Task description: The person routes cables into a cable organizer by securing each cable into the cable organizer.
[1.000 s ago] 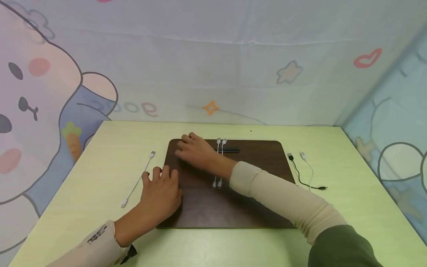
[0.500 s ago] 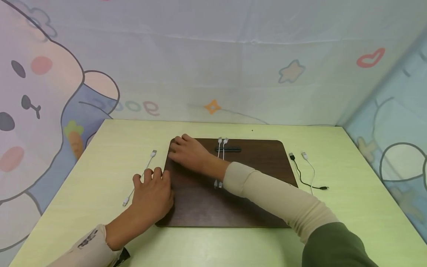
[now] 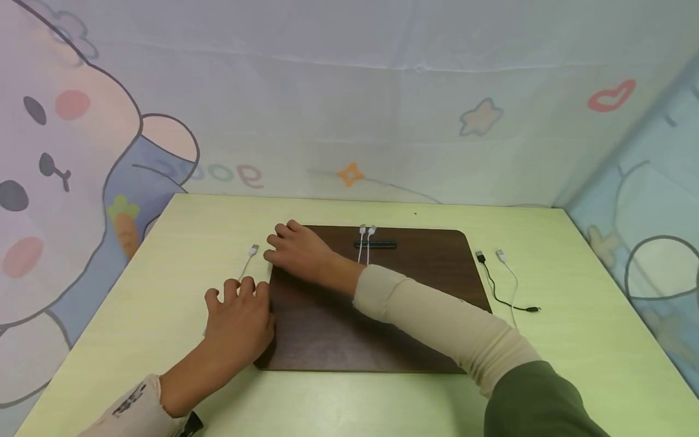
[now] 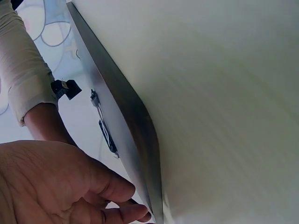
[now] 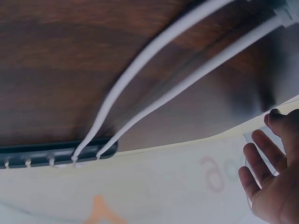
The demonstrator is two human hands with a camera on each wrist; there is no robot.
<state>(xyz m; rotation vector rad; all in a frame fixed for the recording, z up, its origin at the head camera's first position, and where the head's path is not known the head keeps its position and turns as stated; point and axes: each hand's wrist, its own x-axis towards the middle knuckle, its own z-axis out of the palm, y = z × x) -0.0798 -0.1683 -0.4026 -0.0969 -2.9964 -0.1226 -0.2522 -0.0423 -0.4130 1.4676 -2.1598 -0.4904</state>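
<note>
A dark brown board lies on the pale table. Two white USB cables are seated in one end of a black cable-clip strip near the board's far edge; my right sleeve hides their lower ends in the head view. My right hand is over the board's far left corner with fingers loosely bent, holding nothing visible. Beside the board's left edge is my left hand, its thumb and fingers close to that edge, apparently without an object. It partly covers another white USB cable on the table.
Right of the board lie a black USB cable and a white USB cable. Behind the table hangs a printed cloth. My right forearm crosses the board.
Both hands have moved left: the right one across the board to its far left corner, the left one outward over the left-hand cable. The cables and board stay in place.
</note>
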